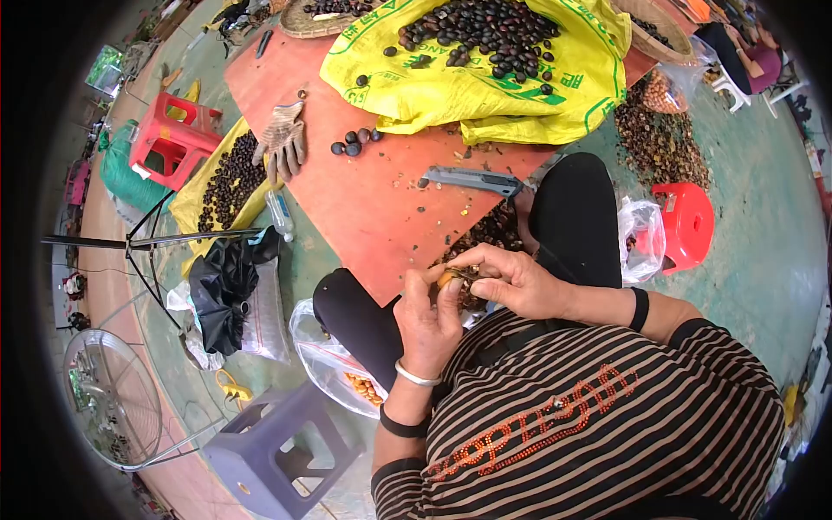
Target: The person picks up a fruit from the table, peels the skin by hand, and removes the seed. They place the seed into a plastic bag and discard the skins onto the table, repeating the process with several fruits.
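Both hands meet in front of the body, above the lap. My left hand [427,321] pinches a small orange-brown nut [449,276] between thumb and fingers. My right hand [513,282] holds the dark, peeling shell [469,273] at the nut's other side with thumb and forefinger. Past the hands, a grey utility knife [474,180] lies on the red board [364,208]. Several dark nuts [353,144] sit farther back on the board, and a stained work glove [284,141] lies at its left edge.
A yellow sack [433,95] bears a heap of dark nuts. Plastic bags, one with peeled nuts [364,387], lie around. Stools stand left and right: red [173,139], grey-blue [277,451] and red [689,225]. A fan [113,399] is at left. Another person [763,65] sits at upper right.
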`<act>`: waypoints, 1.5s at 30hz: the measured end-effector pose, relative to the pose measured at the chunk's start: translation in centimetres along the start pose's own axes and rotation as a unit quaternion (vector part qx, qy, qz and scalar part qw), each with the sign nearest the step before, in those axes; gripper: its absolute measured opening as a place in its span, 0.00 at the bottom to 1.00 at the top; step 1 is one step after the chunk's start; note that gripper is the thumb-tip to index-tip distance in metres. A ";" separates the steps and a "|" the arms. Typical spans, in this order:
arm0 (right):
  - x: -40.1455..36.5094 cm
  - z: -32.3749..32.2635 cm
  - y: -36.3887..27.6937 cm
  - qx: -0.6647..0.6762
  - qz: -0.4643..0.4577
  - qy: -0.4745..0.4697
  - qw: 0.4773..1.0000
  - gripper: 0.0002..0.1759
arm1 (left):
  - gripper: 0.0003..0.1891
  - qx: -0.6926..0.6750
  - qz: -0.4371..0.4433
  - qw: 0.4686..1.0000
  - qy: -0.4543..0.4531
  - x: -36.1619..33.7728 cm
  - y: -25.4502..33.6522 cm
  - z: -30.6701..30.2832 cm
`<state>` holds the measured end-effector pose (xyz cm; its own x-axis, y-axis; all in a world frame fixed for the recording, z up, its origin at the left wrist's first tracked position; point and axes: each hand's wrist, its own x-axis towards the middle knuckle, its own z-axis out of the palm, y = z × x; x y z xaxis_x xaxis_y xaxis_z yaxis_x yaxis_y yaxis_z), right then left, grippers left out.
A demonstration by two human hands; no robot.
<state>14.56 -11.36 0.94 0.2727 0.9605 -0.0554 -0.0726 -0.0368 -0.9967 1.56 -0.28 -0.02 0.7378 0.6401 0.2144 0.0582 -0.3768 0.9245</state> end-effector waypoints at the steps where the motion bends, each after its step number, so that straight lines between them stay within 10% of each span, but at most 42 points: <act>1: 0.0 -0.1 -0.1 0.016 0.048 -0.022 0.998 0.19 | 0.07 0.006 -0.002 1.000 -0.008 -0.1 -0.2 -0.1; 5: 0.1 0.6 1.2 0.060 0.000 0.006 0.998 0.17 | 0.07 -0.049 -0.055 0.997 -0.028 -0.5 -0.4 -0.5; 7: 1.4 -0.6 2.7 -0.055 -0.043 0.116 0.991 0.17 | 0.07 -0.005 0.105 0.990 -0.097 -0.8 0.0 -0.8; 9: 0.6 -3.6 1.7 0.144 0.153 0.137 0.968 0.16 | 0.07 -0.109 0.035 0.986 -0.119 -1.7 0.9 -0.6; 12: -0.3 -3.5 0.3 0.099 0.154 0.059 0.981 0.16 | 0.08 -0.345 -0.087 0.932 -0.067 -0.6 0.8 -1.0; 23: -0.4 -0.8 -3.3 0.045 0.072 -0.125 0.989 0.27 | 0.09 -0.408 -0.135 0.903 0.009 -0.4 1.0 -0.2; 31: -0.2 -1.4 -1.8 0.231 0.136 -0.144 0.953 0.23 | 0.10 -0.360 -0.123 0.924 -0.043 -0.9 0.2 -0.9; 37: -0.1 0.3 -0.9 0.127 -0.005 -0.083 0.988 0.23 | 0.11 -0.431 -0.112 0.896 0.004 -0.6 1.3 0.1; 45: -0.6 0.2 -0.7 0.103 0.024 -0.071 0.992 0.22 | 0.13 -0.323 -0.127 0.938 -0.005 -0.8 0.7 -0.1</act>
<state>14.30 -11.87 1.68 0.1265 0.9889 -0.0781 -0.2803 -0.0399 -0.9591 0.95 -1.03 0.48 0.7615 0.6470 -0.0380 -0.1844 0.2725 0.9443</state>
